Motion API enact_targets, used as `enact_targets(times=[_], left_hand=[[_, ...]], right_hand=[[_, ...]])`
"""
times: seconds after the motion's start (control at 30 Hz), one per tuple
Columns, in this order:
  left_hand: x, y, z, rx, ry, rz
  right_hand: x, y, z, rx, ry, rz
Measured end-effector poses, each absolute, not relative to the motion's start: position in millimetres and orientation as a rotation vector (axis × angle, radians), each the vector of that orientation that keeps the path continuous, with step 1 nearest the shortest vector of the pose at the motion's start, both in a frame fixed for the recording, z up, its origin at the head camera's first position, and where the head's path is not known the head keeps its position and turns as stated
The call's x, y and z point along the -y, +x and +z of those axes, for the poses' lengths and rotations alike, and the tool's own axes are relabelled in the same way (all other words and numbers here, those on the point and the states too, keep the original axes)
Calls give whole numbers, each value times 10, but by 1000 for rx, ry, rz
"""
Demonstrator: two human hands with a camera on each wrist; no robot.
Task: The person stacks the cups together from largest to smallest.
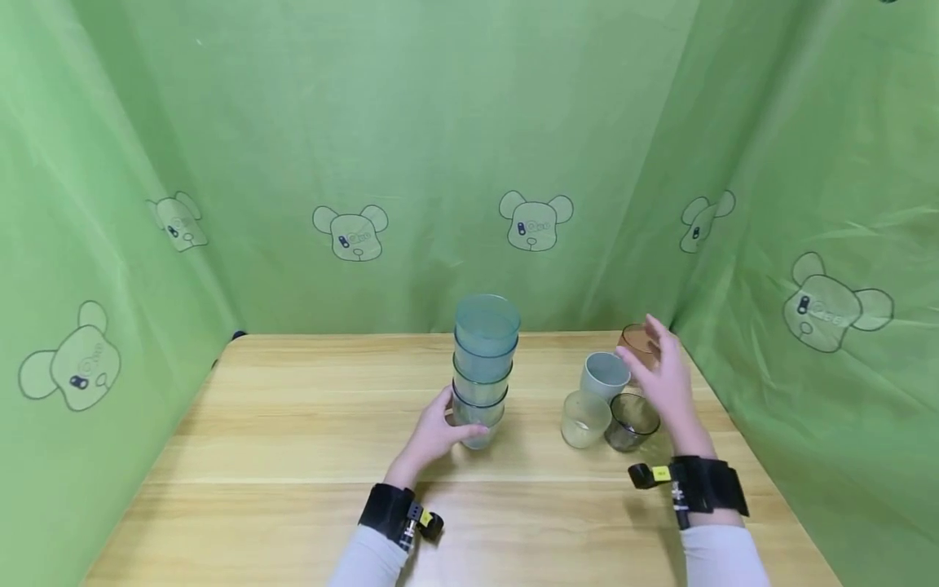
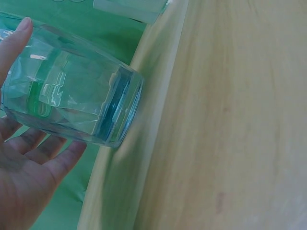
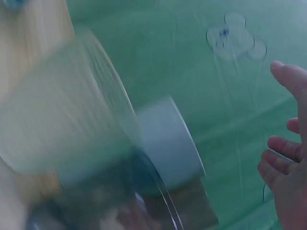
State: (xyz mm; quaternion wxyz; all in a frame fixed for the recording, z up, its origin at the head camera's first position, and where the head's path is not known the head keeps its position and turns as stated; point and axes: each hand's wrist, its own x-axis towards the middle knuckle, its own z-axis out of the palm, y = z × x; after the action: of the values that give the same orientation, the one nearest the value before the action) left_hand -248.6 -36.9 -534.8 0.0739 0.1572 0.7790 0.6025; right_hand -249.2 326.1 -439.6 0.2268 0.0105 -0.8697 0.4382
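Head cam bright, soft shadows; L cam: glints on cup stack (image 2: 72,91); R cam dim, pale cup (image 3: 62,105) blurry.

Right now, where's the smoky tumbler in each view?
Head: smoky tumbler right of centre, below mid-height, right of the frosted tumbler.
Left wrist: not visible.
Right wrist: at the bottom, left of centre, below the frosted tumbler; blurred.
Shared landmark: green curtain, in all three views.

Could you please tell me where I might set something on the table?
The widest bare patch of table lies between the left curtain and the cup stack that the left hand grips. A smaller one lies between the black wristbands. It's crowded where four cups cluster by the right hand.
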Motion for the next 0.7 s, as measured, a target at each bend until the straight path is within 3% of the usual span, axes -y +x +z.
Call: enact_targets(times=[0.3,0.7], left_hand=[[385,-2484,-5367,-2344,449,1803],[373,-2514,-5385,-2318,482,1821]], right_hand=[[-3748,-2849,-4412,2673,-120,969],[-3929,-3124,-4688,2891,-188,988]])
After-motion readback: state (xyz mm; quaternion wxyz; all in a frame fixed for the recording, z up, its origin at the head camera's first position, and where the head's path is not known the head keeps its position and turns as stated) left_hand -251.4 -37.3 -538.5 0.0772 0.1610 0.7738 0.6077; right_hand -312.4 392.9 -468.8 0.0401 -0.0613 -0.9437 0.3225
